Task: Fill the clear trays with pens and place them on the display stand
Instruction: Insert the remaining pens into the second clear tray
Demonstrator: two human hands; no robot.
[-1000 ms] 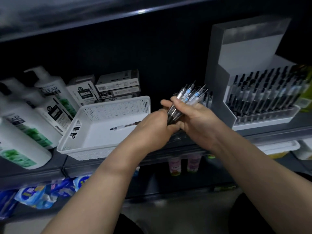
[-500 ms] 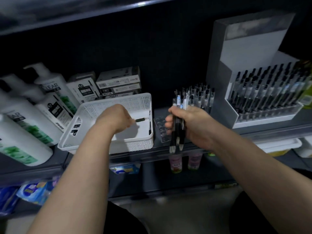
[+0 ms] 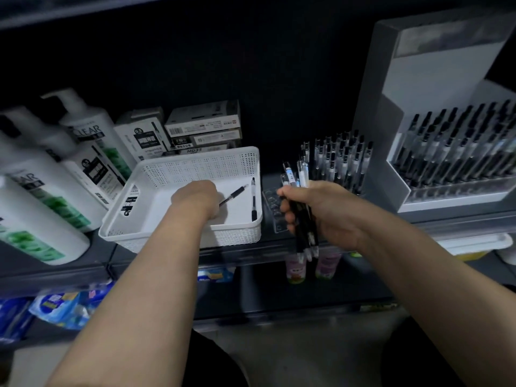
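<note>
White shampoo bottles [image 3: 42,191] with green labels lean along the left of the shelf [image 3: 156,258]. Behind the basket sit stacked pen boxes [image 3: 203,127]. The white perforated basket [image 3: 195,163] stands at the shelf's front edge. The left hand [image 3: 195,198] reaches down inside it, knuckles up. Its fingers are curled under and closed on the near end of a black pen [image 3: 234,194], which slants up and to the right over the basket floor. A second pen [image 3: 253,202] lies along the basket's right wall.

Just right of the basket is the clear tray [image 3: 272,208]. Its front sockets show empty, and its back rows are filled with standing pens [image 3: 340,163]. The right hand [image 3: 321,213] is in front of this tray. Its fingers [image 3: 284,203] are clamped round a bundle of pens [image 3: 303,219] held roughly upright, the lower ends hanging past the shelf's front edge.

At far right the grey and white display stand [image 3: 418,135] rests on the same shelf. It carries a tray of black-capped pens [image 3: 460,146] leaning back in rows.

On the shelf below are blue packets [image 3: 55,305] at left and small pink-labelled bottles [image 3: 296,269] under the right hand.
</note>
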